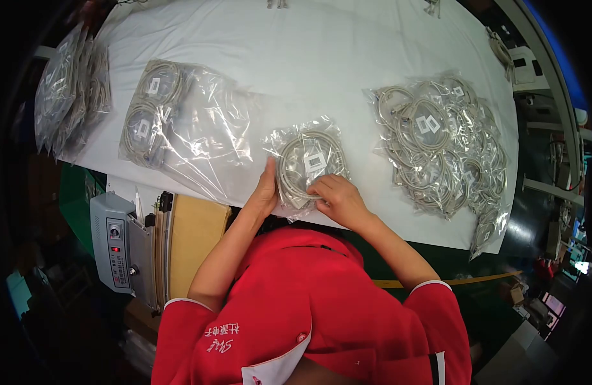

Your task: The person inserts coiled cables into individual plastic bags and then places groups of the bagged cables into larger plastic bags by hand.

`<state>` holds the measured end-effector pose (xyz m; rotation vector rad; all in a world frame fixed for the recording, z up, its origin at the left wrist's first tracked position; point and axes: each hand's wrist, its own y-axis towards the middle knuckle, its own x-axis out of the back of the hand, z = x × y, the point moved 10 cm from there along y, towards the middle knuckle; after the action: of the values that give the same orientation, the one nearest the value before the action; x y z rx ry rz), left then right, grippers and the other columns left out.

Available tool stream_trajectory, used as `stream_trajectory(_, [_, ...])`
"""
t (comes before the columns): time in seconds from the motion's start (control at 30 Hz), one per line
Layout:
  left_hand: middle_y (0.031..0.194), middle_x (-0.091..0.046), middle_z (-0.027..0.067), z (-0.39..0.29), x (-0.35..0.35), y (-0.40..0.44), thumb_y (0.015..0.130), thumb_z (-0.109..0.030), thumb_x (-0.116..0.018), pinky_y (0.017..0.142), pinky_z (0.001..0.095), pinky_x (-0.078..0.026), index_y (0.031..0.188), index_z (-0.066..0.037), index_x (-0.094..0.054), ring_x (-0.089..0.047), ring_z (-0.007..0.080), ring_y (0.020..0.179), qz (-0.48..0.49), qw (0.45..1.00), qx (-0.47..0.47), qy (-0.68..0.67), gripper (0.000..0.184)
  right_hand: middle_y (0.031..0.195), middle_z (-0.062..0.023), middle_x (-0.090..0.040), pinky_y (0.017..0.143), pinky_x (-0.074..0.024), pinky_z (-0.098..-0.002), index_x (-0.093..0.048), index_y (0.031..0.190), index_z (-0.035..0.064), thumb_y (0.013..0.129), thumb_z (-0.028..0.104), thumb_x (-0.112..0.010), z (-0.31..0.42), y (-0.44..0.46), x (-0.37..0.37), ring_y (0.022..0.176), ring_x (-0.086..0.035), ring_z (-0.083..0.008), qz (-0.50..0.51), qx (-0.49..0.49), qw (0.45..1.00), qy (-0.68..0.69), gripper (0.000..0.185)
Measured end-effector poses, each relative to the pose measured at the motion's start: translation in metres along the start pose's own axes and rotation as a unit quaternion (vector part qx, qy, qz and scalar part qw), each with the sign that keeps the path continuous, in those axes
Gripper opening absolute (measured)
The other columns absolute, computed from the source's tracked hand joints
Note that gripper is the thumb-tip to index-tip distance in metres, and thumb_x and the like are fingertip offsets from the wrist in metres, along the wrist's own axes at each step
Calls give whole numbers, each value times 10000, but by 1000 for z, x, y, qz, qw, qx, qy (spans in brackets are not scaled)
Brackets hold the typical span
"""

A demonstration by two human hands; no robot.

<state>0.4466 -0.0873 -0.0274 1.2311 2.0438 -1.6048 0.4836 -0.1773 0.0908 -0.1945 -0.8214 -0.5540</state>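
Observation:
In front of me at the table's near edge is a bagged cable coil (284, 168), a grey cable in clear plastic with a white label on top. More than one coil may be stacked there; I cannot tell. My left hand (265, 192) holds its left side, thumb up along the edge, the other fingers partly hidden. My right hand (339, 200) is closed at its lower right, fingers curled and pinching the plastic and coil. To the left lies a large clear bag (209, 128) with labelled cable coils (142, 128) in its left end.
On the right is a heap of bagged cable coils (437, 147), spilling to the table edge. Filled bags (71, 90) stand at the far left. A bag sealer (113, 244) with a lit red switch sits below the left table edge, next to a tan board (196, 234).

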Motion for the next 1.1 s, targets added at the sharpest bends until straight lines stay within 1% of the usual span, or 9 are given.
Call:
stream_trajectory(0.17, [1045,-549,92,-7,-8,3,736,-139,-652,700,266,-480,1100,56,-458,-563,155,880,-13,957,-27,288,457,1109,-107,-514,869,-403,-323,-506,1106,69,614,66,-682,-9,1,33,1021,-488,-262,-56,-9,998,31,523])
stream_trajectory(0.27, [1098,-524,101,-16,-47,-15,681,-98,-696,812,293,-433,1059,18,-535,-525,195,967,58,956,-68,279,428,1334,-118,-302,983,-297,-318,-180,1340,50,574,133,-753,-105,-30,38,1156,-390,-210,-162,-294,902,271,960])
stream_trajectory(0.4, [971,-594,85,-54,-111,-50,682,-82,-688,700,265,-480,1078,9,-517,-578,158,828,187,778,-293,523,441,1300,-105,-346,968,-319,-318,-206,1332,49,577,109,-744,-60,-14,74,1142,-400,-193,-132,-125,892,413,929])
stream_trajectory(0.53, [914,-611,64,-56,-97,-28,689,-73,-682,702,262,-475,1057,-10,-535,-577,150,783,146,738,-419,509,401,1241,-95,-414,933,-360,-314,-250,1314,33,574,98,-743,-87,-11,44,1116,-425,-181,-82,-114,940,312,891])
stream_trajectory(0.7, [947,-598,86,-32,-81,5,690,-56,-678,715,269,-482,1082,17,-503,-581,164,788,86,812,-274,509,435,1153,-98,-496,907,-380,-302,-388,1229,20,590,157,-743,-114,-4,40,1063,-473,-171,-7,-331,886,324,744])
stream_trajectory(0.8, [932,-592,114,-39,-80,-10,693,-35,-671,702,271,-487,1071,48,-491,-584,172,773,33,964,-181,194,426,1191,-102,-464,924,-362,-310,-370,1232,33,581,264,-758,-118,-10,49,1083,-459,-169,-9,-249,803,541,793])
stream_trajectory(0.93, [915,-585,118,-39,-67,-17,701,-17,-659,683,269,-486,1036,71,-504,-578,165,773,-31,991,-131,13,379,1220,-84,-428,946,-341,-333,-302,1255,13,603,276,-741,-88,-29,17,1104,-437,-184,-83,-183,695,690,828])
stream_trajectory(1.0, [955,-578,95,-25,-63,-20,711,-47,-663,744,278,-469,1086,32,-488,-572,178,823,-36,988,-141,52,421,1157,-95,-475,921,-373,-346,-349,1214,-19,676,124,-663,-76,-27,7,1049,-478,-215,-287,-281,658,637,640])
stream_trajectory(1.1, [988,-582,103,-29,-59,-30,756,-125,-647,765,275,-453,1100,0,-493,-559,172,868,-46,965,-188,177,398,1098,-108,-503,900,-395,-336,-377,1188,-22,658,29,-636,-91,-20,-6,1019,-497,-222,-277,-317,623,659,592])
